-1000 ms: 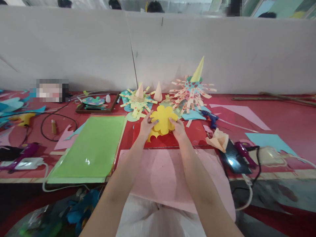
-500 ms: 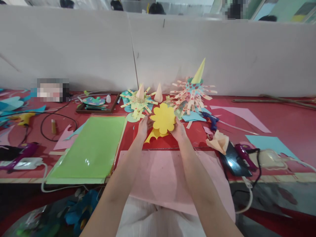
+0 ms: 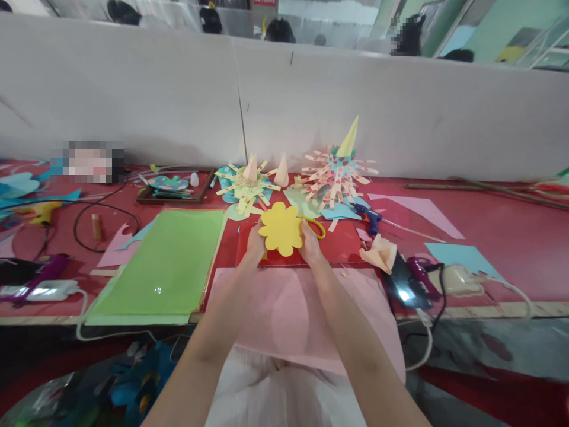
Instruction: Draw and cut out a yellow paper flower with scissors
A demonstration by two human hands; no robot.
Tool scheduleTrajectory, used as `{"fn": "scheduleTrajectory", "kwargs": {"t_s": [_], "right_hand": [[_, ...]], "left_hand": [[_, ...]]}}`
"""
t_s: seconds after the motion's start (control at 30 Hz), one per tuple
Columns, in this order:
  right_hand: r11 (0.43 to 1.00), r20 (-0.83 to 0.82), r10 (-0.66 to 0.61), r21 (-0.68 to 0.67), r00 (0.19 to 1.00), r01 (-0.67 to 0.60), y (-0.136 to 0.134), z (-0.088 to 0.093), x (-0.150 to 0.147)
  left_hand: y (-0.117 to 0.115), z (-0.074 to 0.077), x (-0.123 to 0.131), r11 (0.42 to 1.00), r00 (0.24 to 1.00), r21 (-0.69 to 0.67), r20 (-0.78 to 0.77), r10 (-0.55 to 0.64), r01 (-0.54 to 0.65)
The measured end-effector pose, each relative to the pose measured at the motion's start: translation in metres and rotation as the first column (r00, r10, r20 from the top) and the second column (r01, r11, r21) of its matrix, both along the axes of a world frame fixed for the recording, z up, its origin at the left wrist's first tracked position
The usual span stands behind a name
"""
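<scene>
A scalloped yellow paper flower (image 3: 281, 229) is held upright between my two hands, above a red sheet. My left hand (image 3: 256, 240) grips its left edge, and my right hand (image 3: 308, 242) its right edge. Just beyond my right fingers show the yellow handles of a pair of scissors (image 3: 317, 227); whether those fingers touch them I cannot tell. The red sheet (image 3: 338, 244) lies under the flower, with a large pink sheet (image 3: 267, 302) nearer my lap. A bit of yellow paper at my left fingers is mostly hidden.
Fringed paper crafts with cones (image 3: 340, 178) stand against the partition (image 3: 155, 89). Green sheets (image 3: 164, 261) lie left, beside a small tray (image 3: 178, 200). To the right are a blue glue gun (image 3: 372, 219), crumpled peach paper (image 3: 380, 252), a phone (image 3: 404, 290) and cables.
The yellow flower has moved slightly left and down with both hands. The scissors' yellow handles now show beside my right hand, while the yellow scrap below the flower is largely covered.
</scene>
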State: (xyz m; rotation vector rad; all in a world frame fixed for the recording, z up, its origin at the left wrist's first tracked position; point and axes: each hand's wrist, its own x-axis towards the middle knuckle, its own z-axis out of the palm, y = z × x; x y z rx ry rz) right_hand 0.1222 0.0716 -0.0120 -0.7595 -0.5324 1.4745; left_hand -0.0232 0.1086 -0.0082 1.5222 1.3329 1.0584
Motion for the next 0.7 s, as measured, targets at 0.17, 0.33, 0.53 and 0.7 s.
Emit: {"fn": "scheduleTrajectory", "kwargs": {"t_s": [0.17, 0.33, 0.53, 0.7], "right_hand": [[0.961, 0.049, -0.275, -0.018, 0.960, 0.276, -0.004, -0.009, 0.000], [0.944, -0.050, -0.324, -0.074, 0.945, 0.320, -0.002, -0.007, 0.005], [0.941, -0.120, -0.333, -0.115, 0.935, 0.320, 0.000, -0.005, 0.011], [0.950, -0.146, -0.307, -0.105, 0.940, 0.294, 0.002, -0.004, 0.016]], "left_hand": [[-0.002, 0.011, 0.014, 0.994, 0.997, -0.107, -0.063, -0.041, 0.034], [-0.006, 0.031, 0.010, 0.996, 0.984, -0.048, -0.155, -0.084, 0.077], [-0.007, 0.051, -0.017, 0.984, 0.938, 0.058, -0.315, -0.141, 0.167], [-0.004, 0.065, -0.038, 0.979, 0.949, 0.163, -0.308, -0.067, 0.122]]}}
